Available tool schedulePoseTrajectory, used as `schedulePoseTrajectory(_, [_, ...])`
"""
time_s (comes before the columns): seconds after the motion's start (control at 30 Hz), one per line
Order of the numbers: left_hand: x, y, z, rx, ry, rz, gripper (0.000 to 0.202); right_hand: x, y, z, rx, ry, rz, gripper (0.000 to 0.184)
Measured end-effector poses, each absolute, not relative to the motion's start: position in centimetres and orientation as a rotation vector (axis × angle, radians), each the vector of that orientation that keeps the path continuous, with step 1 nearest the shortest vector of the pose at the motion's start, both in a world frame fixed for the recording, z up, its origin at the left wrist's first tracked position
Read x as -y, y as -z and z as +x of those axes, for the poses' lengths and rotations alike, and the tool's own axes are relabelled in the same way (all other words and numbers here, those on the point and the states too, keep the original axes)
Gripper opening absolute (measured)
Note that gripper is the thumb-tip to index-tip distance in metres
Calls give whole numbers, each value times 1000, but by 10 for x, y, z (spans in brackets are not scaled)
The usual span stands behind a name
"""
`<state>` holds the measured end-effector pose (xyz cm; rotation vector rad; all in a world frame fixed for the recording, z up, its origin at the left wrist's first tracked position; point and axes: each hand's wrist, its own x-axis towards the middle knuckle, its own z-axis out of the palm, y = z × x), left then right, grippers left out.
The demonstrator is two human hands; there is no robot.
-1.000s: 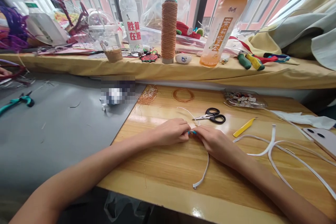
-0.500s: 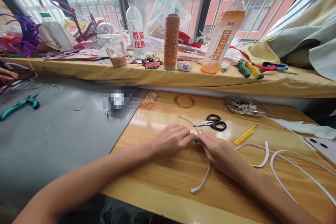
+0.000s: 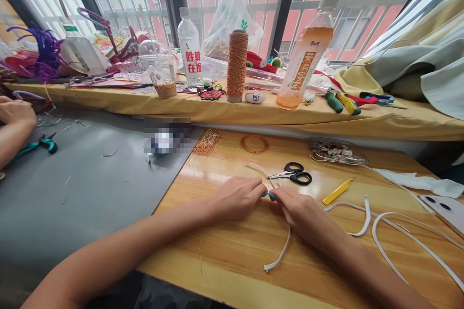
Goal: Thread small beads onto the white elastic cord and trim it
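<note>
My left hand (image 3: pixel 242 197) and my right hand (image 3: pixel 295 205) meet over the wooden table, fingertips almost touching. My right hand is closed on a white flat cord (image 3: pixel 281 254); one end hangs toward the front edge, while a thinner white end sticks out beyond the fingers. My left hand pinches at the same spot, but its fingers hide what they hold. Small blue patches show at both thumb tips, with a tiny light bit between them. Black-handled scissors (image 3: pixel 300 177) lie open just beyond my right hand.
A yellow cutter (image 3: pixel 338 191), more white cord (image 3: pixel 377 231) and a phone (image 3: pixel 444 207) lie to the right. Behind are a coil of orange wire (image 3: pixel 253 151) and a plastic box (image 3: pixel 337 158). Bottles and a thread spool (image 3: pixel 237 65) line the sill. At far left, another person's hand (image 3: pixel 16 111) is near pliers (image 3: pixel 49 145).
My fingertips have parted slightly, so two blue patches now show between them. The other person's hand and forearm have come further in, above the pliers. The view has shifted slightly.
</note>
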<state>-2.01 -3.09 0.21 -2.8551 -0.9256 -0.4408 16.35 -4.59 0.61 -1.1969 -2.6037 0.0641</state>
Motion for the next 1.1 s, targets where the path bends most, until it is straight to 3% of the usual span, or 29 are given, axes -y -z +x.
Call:
schedulePoseTrajectory(0.47, [29,-13,-20,1046,397,-3046,30,45,-4,164,2608,-48,-1162,23])
schedulePoseTrajectory(0.83, [23,-3,-20,1132,692,-3148,25,45,-6,166,2582,6,-1167,21])
schedulePoseTrajectory(1.1, [13,-2,-22,1212,1137,-3221,21,40,-17,169,2179,-487,-1288,19])
